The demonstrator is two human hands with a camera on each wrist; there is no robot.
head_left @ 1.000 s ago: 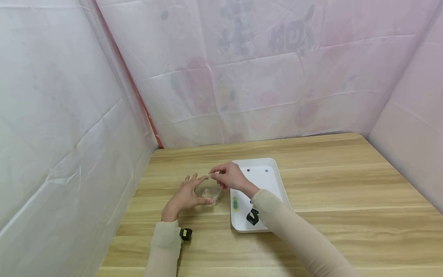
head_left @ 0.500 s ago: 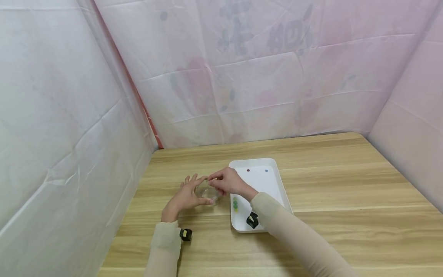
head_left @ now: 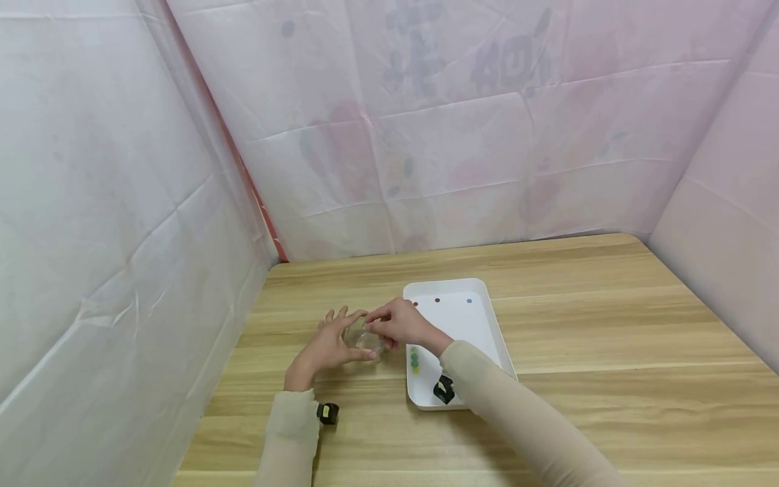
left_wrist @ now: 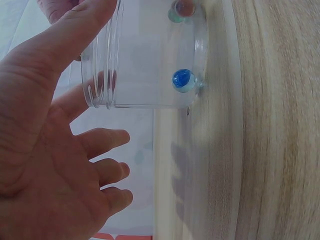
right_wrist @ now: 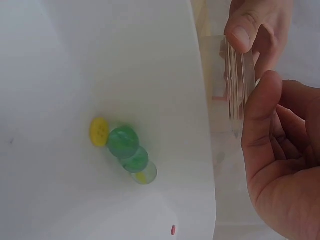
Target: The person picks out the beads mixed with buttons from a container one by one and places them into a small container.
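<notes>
A clear threaded jar [head_left: 365, 340] stands on the wooden table [head_left: 578, 338], just left of a white tray [head_left: 462, 321]. My left hand [head_left: 333, 341] holds the jar between thumb and index finger, the other fingers spread. In the left wrist view the jar [left_wrist: 150, 55] holds a blue marble [left_wrist: 182, 80] and another marble [left_wrist: 183, 8] at the frame's top edge. My right hand [head_left: 394, 323] pinches a clear lid [right_wrist: 237, 85] at the jar's mouth. Green marbles [right_wrist: 125, 145] and a yellow one [right_wrist: 99, 131] lie in the tray [right_wrist: 100, 60].
Small red and blue beads [head_left: 437, 299] lie at the tray's far end. Pale sheeting walls [head_left: 426, 135] close in the table at the back, left and right. Bare tabletop stretches to the right of the tray.
My right hand has come down and slightly toward me with the lid, from above the jar to its mouth. The left hand and jar have stayed put.
</notes>
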